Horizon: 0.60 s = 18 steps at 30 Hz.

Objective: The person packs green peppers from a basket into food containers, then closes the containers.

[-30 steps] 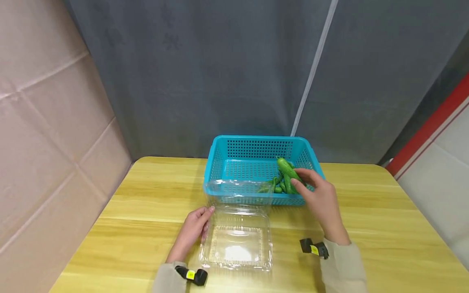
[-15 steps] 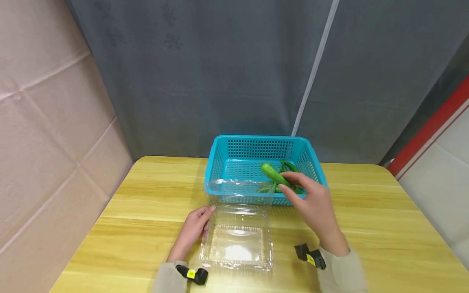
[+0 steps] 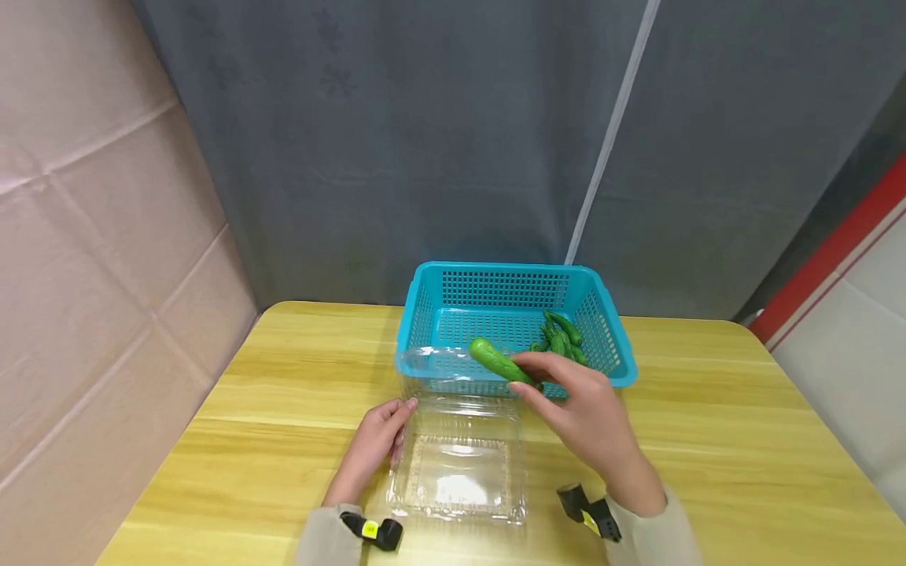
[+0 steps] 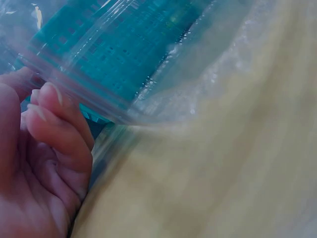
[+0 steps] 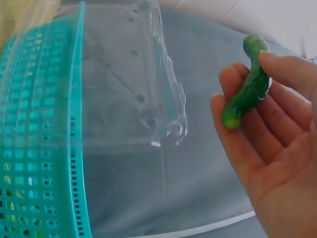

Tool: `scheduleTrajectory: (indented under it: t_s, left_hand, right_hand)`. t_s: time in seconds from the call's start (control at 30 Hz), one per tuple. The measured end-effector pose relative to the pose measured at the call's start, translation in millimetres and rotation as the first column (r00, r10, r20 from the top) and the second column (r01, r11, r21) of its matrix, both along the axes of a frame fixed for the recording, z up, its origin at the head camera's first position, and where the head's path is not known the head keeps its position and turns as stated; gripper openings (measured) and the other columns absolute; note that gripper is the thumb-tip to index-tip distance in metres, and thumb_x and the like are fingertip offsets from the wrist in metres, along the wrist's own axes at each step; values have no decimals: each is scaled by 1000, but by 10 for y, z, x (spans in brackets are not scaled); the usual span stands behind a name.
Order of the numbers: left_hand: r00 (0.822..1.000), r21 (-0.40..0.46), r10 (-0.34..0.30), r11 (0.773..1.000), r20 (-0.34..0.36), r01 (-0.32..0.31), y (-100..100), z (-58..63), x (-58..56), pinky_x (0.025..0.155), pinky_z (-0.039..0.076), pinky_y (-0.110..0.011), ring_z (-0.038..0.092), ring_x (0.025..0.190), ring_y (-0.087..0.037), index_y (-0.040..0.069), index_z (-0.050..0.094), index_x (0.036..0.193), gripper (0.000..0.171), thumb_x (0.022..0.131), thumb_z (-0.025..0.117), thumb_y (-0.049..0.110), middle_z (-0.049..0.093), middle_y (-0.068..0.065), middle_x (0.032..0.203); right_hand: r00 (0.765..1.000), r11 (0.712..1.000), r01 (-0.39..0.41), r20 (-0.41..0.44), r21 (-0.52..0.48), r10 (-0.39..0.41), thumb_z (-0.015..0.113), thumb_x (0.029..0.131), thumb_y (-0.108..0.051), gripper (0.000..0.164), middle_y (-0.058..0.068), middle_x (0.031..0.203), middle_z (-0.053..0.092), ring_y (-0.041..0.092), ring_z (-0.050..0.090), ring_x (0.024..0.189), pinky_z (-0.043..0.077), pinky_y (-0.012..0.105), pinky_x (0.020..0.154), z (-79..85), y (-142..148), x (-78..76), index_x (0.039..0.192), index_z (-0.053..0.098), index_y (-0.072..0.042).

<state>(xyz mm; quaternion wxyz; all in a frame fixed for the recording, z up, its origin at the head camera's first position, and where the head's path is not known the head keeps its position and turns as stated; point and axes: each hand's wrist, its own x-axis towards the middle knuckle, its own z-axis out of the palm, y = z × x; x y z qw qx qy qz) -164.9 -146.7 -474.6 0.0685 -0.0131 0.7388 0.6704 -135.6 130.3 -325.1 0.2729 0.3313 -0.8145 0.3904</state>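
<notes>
My right hand [image 3: 591, 413] pinches a small green cucumber [image 3: 494, 361] between thumb and fingers, above the near rim of the basket and the raised lid. In the right wrist view the cucumber [image 5: 247, 91] looks curved and lies across the fingers. A clear plastic clamshell box [image 3: 460, 456] stands open on the table, its lid leaning up against the basket. My left hand [image 3: 370, 446] grips the box's left edge near the hinge. Its curled fingers [image 4: 62, 129] show below the plastic edge in the left wrist view.
A blue perforated plastic basket [image 3: 506, 269] stands behind the box. Several green peppers [image 3: 561, 339] lie in its right part. The wooden table [image 3: 311, 354] ends at a grey curtain [image 3: 396, 157] just behind the basket.
My right hand has lifted the cucumber out of the basket's right side and moved it left and nearer, turning it more level. The left hand and the box have stayed in place.
</notes>
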Motion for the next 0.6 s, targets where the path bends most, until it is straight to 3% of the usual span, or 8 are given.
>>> scheduleTrajectory:
  t_s: [0.27, 0.4, 0.6]
  left_hand:
    - [1000, -1, 3, 1000, 9, -3, 1, 0, -1, 28, 31, -24, 34, 33, -15, 4, 44, 68, 52, 80, 56, 53, 41, -3, 49]
    - [1000, -8, -7, 1000, -4, 7, 0, -7, 1, 28, 32, -24, 35, 33, -15, 4, 43, 67, 51, 82, 54, 52, 41, -3, 49]
    - [1000, -2, -8, 1000, -14, 8, 2, -9, 3, 27, 31, -24, 35, 32, -14, 4, 43, 66, 50, 83, 54, 50, 40, -3, 48]
  right_hand:
    - [977, 967, -212, -5, 143, 215, 68, 80, -14, 29, -3, 101, 63, 8, 59, 88, 46, 16, 77, -115, -98, -47, 108, 61, -12]
    - [970, 953, -243, 24, 182, 242, 65, 83, -19, 27, -6, 100, 62, 4, 58, 85, 47, 15, 75, -185, -159, -72, 108, 60, -13]
    - [964, 939, -253, 141, 231, 225, 66, 82, -18, 25, -9, 98, 61, 1, 57, 84, 48, 16, 72, -317, -244, -130, 106, 61, -15]
